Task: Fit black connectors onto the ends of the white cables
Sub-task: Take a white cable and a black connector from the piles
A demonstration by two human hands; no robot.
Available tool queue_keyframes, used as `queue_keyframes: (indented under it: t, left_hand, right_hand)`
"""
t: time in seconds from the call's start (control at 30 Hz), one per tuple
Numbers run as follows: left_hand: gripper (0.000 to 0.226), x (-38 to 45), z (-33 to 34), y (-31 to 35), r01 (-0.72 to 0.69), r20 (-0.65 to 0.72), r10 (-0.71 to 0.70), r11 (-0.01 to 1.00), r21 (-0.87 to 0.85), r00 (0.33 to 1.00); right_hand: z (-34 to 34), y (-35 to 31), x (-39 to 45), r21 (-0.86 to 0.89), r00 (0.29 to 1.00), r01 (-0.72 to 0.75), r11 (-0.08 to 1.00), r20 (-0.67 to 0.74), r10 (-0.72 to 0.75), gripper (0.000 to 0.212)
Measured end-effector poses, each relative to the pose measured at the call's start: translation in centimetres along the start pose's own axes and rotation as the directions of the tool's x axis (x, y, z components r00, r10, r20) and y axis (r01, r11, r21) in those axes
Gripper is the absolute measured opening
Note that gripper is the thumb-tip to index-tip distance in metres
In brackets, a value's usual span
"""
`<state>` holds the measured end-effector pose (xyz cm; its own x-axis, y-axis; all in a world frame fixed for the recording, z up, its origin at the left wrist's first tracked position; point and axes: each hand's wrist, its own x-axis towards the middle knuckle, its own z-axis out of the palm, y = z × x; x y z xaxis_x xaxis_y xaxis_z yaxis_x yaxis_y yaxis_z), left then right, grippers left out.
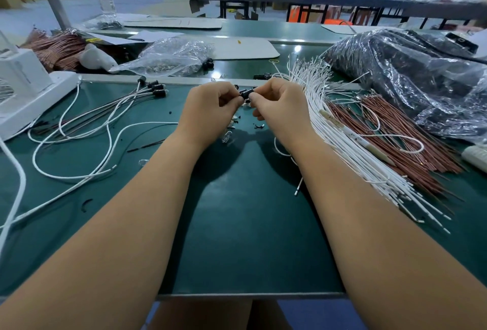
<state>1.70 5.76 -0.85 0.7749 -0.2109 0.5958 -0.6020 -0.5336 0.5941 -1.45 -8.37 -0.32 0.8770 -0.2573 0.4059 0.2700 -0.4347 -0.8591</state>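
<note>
A black connector is sitting above the mat, small and cylindrical. White cables are lying fanned at right; finished cables with black connectors are lying at left.

The person is showing two bare arms with no sleeves; left hand and right hand are wearing nothing.

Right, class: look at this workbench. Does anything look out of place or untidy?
Yes. Small black scraps and clear bits lie scattered on the mat under the hands, which hold a black connector. One white cable lies apart from the bundle.
</note>
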Motion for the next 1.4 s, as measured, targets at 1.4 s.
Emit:
queue_keyframes:
  t: [1.4]
  left_hand:
    - [0.015,-0.3,-0.4,-0.1,0.199,0.199,-0.155,0.955,-0.220,0.968]
  right_hand:
    - [-0.9,0.1,0.6,0.389,0.980,-0.197,0.900,0.044,0.196,0.016]
